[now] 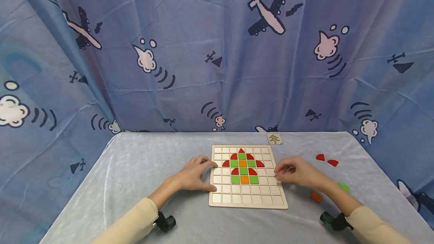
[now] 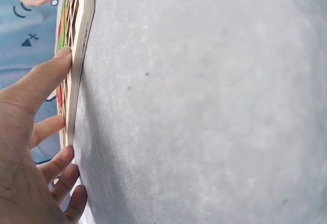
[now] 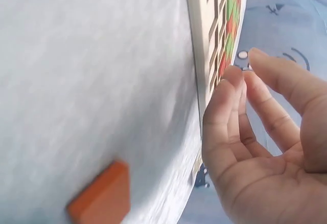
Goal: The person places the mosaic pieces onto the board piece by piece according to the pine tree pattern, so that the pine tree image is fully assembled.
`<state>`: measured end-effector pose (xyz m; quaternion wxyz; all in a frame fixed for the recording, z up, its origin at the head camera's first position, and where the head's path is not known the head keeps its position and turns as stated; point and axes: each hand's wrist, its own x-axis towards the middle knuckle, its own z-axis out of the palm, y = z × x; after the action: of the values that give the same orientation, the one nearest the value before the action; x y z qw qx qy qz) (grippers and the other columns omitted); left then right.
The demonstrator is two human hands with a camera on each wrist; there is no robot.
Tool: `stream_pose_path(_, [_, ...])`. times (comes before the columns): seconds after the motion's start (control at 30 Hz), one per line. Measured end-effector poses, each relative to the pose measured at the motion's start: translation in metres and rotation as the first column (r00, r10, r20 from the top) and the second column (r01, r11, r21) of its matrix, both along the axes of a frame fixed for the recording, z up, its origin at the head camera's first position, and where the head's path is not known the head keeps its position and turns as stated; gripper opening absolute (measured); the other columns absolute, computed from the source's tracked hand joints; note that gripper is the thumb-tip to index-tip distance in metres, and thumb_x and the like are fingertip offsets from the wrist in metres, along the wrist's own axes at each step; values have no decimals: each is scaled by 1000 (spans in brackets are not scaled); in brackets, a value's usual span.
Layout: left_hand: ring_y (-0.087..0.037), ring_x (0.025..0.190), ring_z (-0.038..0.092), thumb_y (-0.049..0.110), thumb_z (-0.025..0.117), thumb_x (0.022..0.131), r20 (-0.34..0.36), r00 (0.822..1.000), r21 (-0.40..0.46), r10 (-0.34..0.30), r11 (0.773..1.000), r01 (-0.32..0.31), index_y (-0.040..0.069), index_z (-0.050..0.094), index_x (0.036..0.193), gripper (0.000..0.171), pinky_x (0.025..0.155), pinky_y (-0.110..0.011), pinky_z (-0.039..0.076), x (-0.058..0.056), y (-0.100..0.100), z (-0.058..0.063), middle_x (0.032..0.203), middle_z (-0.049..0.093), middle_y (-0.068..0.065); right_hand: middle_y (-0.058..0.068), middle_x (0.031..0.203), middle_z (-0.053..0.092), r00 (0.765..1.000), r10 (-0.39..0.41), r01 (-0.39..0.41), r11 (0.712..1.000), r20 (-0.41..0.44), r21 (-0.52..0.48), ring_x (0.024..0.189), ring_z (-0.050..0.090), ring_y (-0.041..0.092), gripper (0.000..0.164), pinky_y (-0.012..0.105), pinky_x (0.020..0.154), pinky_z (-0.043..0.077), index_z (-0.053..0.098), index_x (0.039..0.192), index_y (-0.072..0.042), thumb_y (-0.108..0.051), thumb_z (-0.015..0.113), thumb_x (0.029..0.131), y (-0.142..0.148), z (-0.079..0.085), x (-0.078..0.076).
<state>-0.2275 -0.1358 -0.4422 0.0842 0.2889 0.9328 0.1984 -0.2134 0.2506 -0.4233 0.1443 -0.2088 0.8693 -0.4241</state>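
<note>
A pale wooden grid board (image 1: 246, 199) lies on the table, bearing a tree-like pattern of red, green and orange pieces (image 1: 243, 163). My left hand (image 1: 194, 174) is at the board's left edge, its thumb and index finger spread and touching the rim (image 2: 76, 81). At the right edge, my right hand (image 1: 300, 172) has loosely bent fingers. In the right wrist view its thumb stands apart from the fingertips (image 3: 232, 75), and no piece shows between them. Whether those fingers touch the board cannot be told.
Two red quarter-round pieces (image 1: 320, 157) lie right of the board. An orange square (image 1: 316, 196) and a green square (image 1: 344, 187) lie nearer, beside and partly behind the right forearm. A small pattern card (image 1: 274, 138) lies beyond the board. A blue printed curtain (image 1: 190, 67) hangs behind.
</note>
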Motion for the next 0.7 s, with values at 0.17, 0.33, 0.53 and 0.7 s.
stream_pose_path(0.17, [-26, 123, 43, 57, 78, 76, 2, 1000, 2, 0, 1000, 0, 27, 53, 138, 73, 101, -53, 38, 0, 0, 0, 143, 45, -5, 8, 96, 69, 1000, -22, 22, 1000, -3, 10, 79, 60, 5, 21, 23, 68, 52, 70, 103, -3, -17, 74, 88, 15, -1, 2])
stream_pose_path(0.33, [-26, 125, 43, 57, 78, 76, 5, 1000, 1, 3, 1000, -3, 27, 54, 137, 73, 102, -54, 38, 0, -1, 0, 143, 45, -5, 8, 98, 69, 999, -40, 40, 999, -11, 31, 81, 60, 5, 22, 22, 70, 54, 70, 104, -3, -19, 73, 89, 26, -1, 5])
stream_pose_path(0.53, [-26, 124, 43, 57, 78, 76, 5, 1000, -3, 3, 1000, -3, 27, 53, 138, 73, 101, -53, 38, 0, -1, 0, 143, 45, -5, 9, 98, 70, 997, -75, 75, 995, 4, 63, 81, 62, 6, 25, 22, 72, 54, 70, 105, -3, -20, 73, 88, 38, 3, 8])
stream_pose_path(0.7, [-26, 125, 43, 57, 78, 76, 10, 1000, -3, 7, 1000, -7, 27, 54, 138, 73, 102, -53, 38, 0, 0, 0, 143, 45, -5, 9, 101, 71, 993, -113, 110, 990, 30, 89, 82, 63, 8, 28, 22, 73, 55, 70, 108, -3, -23, 74, 88, 47, 4, 12])
